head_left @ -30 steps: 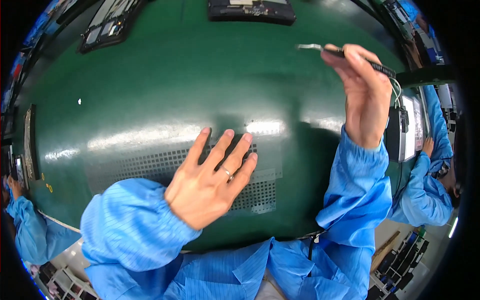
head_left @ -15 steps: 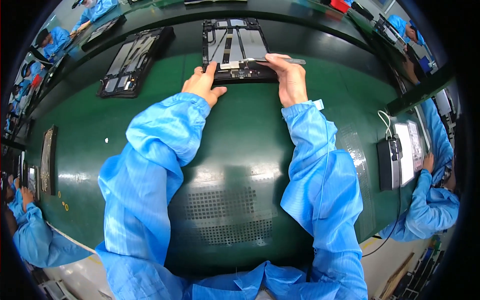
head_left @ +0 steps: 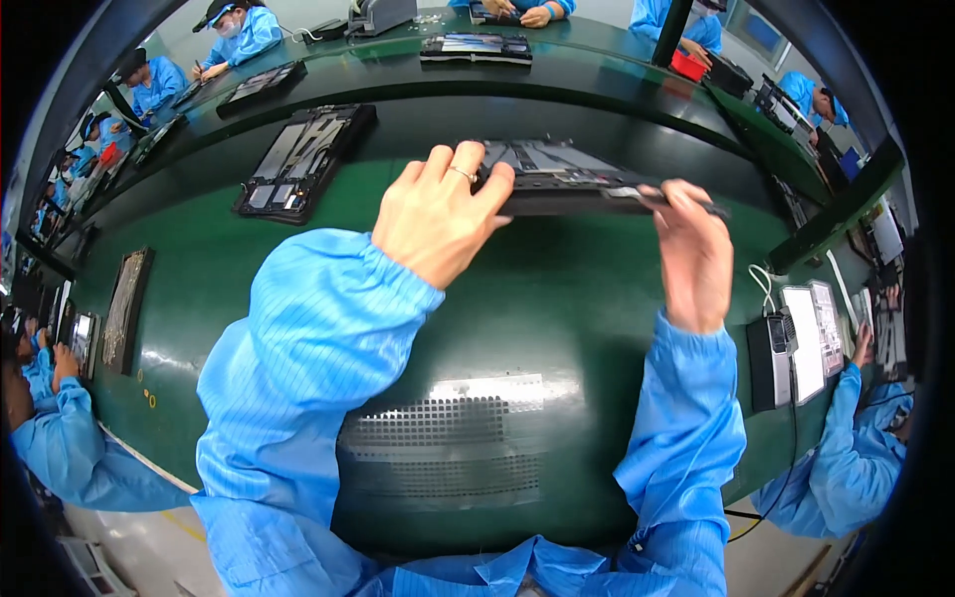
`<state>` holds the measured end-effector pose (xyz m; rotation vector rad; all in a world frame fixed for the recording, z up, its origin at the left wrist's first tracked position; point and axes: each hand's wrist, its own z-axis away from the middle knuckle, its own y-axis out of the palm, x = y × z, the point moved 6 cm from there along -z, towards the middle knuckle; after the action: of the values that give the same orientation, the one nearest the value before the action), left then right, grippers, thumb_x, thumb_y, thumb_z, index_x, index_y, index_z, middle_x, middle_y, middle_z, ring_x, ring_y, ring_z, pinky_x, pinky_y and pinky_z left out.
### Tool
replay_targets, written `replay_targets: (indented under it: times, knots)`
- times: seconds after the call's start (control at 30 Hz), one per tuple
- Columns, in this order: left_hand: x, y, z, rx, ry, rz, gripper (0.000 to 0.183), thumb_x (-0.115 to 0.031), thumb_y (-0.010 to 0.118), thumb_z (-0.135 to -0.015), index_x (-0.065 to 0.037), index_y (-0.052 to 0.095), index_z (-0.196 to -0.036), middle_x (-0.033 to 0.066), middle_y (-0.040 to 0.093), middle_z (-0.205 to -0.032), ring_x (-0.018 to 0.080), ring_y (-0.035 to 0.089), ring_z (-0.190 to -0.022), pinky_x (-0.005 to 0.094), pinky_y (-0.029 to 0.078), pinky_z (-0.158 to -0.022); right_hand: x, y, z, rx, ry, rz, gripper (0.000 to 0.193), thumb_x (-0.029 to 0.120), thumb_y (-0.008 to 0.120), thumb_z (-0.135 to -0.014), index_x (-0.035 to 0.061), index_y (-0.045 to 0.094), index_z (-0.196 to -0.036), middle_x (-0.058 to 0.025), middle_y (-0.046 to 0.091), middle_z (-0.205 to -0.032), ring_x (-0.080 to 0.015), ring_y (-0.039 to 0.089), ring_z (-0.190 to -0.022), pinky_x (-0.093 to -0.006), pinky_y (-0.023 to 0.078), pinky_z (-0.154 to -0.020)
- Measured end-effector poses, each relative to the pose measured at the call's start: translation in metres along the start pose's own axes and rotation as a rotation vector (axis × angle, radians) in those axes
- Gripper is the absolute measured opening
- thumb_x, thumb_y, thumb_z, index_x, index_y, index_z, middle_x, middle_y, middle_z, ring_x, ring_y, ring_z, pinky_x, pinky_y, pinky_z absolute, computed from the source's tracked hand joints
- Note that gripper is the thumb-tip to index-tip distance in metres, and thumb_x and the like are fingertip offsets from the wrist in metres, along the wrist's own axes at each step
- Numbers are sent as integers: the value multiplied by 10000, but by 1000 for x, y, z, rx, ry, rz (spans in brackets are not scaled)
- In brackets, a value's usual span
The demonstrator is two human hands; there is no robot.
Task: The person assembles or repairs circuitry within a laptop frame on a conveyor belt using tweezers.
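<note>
An opened tablet (head_left: 567, 159), dark-framed with its inner parts exposed, is tilted up at the far side of the green table. My left hand (head_left: 436, 214) is closed around its left edge, thumb along the near side. At the tablet's near right corner, my right hand (head_left: 694, 254) pinches the edge with its fingertips. A slim dark tool, probably the tweezers (head_left: 714, 210), sticks out past those fingers, smeared by motion. The tablet's underside is hidden.
Left of my hands lies a stack of opened tablets (head_left: 303, 164). A narrow tray (head_left: 128, 310) sits at the left edge. A black-and-white box (head_left: 770, 360) with a cable stands at the right. Perforated patches (head_left: 438, 423) mark the near tabletop. Co-workers in blue sit around.
The tablet, flat on the table before, is now lifted and tilted in both hands. My right hand has moved right to its corner, and my left hand grips its left edge. The view has shifted.
</note>
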<state>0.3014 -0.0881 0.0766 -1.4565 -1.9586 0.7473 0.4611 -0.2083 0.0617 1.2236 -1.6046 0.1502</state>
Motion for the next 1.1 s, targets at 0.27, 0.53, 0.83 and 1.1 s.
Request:
replay_targets:
  times: [0.27, 0.53, 0.83, 1.1]
  knots:
    - [-60, -72, 3, -162, 116, 449, 482, -12, 678, -545, 35, 455, -969, 184, 530, -871, 325, 540, -749, 343, 455, -640, 75, -15, 58, -113, 25, -211, 94, 13, 512, -722, -24, 524, -807, -66, 512, -759, -262, 544, -772, -373, 378, -792]
    - [-96, -101, 11, -104, 25, 580, 483, -22, 697, -449, 51, 498, -882, 166, 528, -785, 287, 553, -688, 314, 476, -585, 133, 18, 88, 21, -307, 186, 159, 72, 488, -668, -19, 481, -798, -218, 580, -679, -308, 575, -689, -471, 327, -844]
    - [-107, -95, 13, -113, -18, 643, 430, -14, 699, -471, 55, 511, -851, 177, 535, -792, 296, 562, -699, 323, 485, -584, 118, 41, 80, 119, -71, 256, 115, -48, 586, -598, -70, 573, -710, -192, 595, -702, -261, 593, -676, -351, 469, -683]
    - [-119, -92, 7, -131, 11, 653, 427, -25, 700, -482, 60, 512, -856, 181, 533, -794, 298, 560, -696, 326, 485, -580, 125, 32, 78, 113, -67, 280, 107, -46, 586, -599, -73, 572, -702, -197, 593, -699, -270, 598, -682, -356, 476, -674]
